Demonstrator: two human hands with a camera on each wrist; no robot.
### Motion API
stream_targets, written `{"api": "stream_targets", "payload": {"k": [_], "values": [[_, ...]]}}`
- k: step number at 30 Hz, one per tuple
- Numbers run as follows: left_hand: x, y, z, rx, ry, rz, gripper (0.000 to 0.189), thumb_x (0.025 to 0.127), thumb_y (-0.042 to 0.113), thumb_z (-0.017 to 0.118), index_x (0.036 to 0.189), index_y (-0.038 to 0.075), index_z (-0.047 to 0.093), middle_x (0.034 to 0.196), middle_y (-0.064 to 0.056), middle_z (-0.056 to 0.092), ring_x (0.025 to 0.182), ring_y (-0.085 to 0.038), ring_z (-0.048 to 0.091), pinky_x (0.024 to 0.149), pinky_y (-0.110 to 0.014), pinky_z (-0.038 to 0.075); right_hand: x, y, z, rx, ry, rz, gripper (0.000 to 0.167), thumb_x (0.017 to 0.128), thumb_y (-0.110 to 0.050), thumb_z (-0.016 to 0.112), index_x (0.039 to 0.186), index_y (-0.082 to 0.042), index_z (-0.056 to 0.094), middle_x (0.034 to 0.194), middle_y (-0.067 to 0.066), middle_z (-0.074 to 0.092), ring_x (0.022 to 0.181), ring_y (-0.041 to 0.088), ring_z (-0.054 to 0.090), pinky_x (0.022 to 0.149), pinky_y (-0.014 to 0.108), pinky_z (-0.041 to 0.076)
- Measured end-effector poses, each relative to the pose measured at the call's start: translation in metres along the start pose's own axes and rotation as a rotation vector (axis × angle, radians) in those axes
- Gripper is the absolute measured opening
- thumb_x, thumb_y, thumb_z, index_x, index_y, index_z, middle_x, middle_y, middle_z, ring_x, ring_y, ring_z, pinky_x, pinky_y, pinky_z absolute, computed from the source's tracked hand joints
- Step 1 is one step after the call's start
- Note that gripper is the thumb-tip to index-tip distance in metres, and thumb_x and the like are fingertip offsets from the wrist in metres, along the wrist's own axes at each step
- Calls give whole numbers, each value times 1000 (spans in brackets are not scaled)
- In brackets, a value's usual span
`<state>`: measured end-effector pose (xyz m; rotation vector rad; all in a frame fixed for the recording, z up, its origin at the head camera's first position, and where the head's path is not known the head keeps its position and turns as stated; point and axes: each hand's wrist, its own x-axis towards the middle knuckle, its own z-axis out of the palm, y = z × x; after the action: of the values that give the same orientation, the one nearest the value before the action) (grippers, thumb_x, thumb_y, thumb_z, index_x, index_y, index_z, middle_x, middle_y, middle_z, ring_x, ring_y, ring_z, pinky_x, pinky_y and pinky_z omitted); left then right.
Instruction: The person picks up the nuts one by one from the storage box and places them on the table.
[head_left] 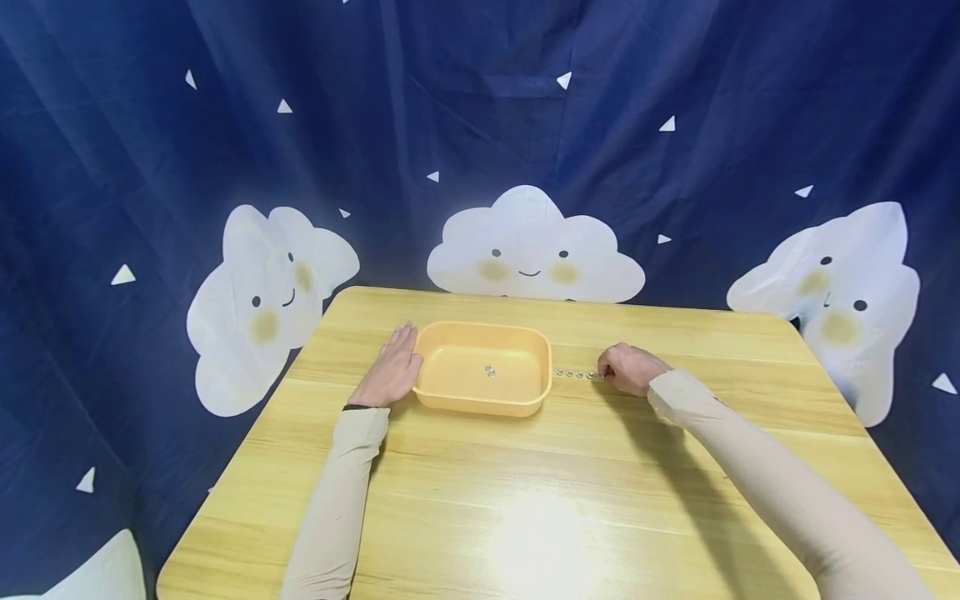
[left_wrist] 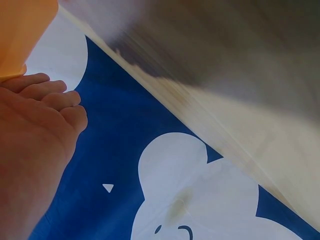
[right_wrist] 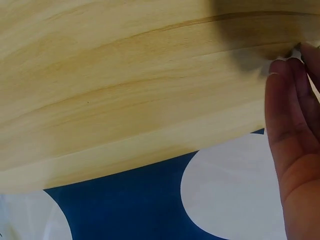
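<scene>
A shallow orange-yellow plastic basin (head_left: 482, 407) stands on the wooden table. On its floor lie a few small shiny metal pieces (head_left: 491, 372), too small to name exactly. My left hand (head_left: 390, 367) rests with straight fingers against the basin's left wall; the left wrist view has those fingers (left_wrist: 60, 100) by the orange wall. Right of the basin, several small round silvery pieces (head_left: 579, 375) form a row. At the row's right end my right hand (head_left: 630, 367) pinches another small metal piece (right_wrist: 297, 47) between thumb and fingertips, low over the table.
The wooden table (head_left: 465, 483) has rounded corners, and its far edge meets a dark blue curtain (head_left: 480, 108) printed with white clouds and triangles. A bright glare spot lies on the near part of the tabletop. The right arm casts a long shadow.
</scene>
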<state>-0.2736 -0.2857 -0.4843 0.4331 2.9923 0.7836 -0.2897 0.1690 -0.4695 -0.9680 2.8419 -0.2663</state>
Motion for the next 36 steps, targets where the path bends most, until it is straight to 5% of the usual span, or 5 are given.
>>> {"api": "stream_targets", "payload": {"k": [6,20,24,28,36], "values": [[2,-2,1,9,1,8,63,107,22,24,162,-9,14,173,-24,8,162,-42,5,133,-56,8,-3,0,0,24,21,-55,49,84,9,64,57,-20,35,60,-10,40,57,4,37,53,16,29],[0,-1,1,10,1,10,63,108,22,24,162,-9,15,173,-25,9,162,-43,6,133,-57,8,-5,0,1,100,40,-72,52,85,10,65,57,-19,33,60,-9,37,57,4,35,55,16,32],[1,0,0,-1,-6,2,63,108,23,23,162,-8,14,174,-23,7,162,-42,4,133,-56,7,-3,-2,0,108,50,-38,37,81,13,66,58,-12,53,62,-5,54,60,5,46,57,18,39],[2,-2,1,3,-7,0,63,108,23,23,162,-8,13,174,-23,7,162,-42,5,133,-56,7,0,-1,1,129,58,13,17,83,10,72,82,-6,77,83,6,77,76,14,69,68,26,58],[2,-3,-1,7,-14,2,64,108,24,22,162,-8,13,174,-23,8,162,-42,5,133,-56,8,5,2,2,193,27,72,16,85,8,73,91,-6,78,90,11,76,82,15,69,74,32,60]]}}
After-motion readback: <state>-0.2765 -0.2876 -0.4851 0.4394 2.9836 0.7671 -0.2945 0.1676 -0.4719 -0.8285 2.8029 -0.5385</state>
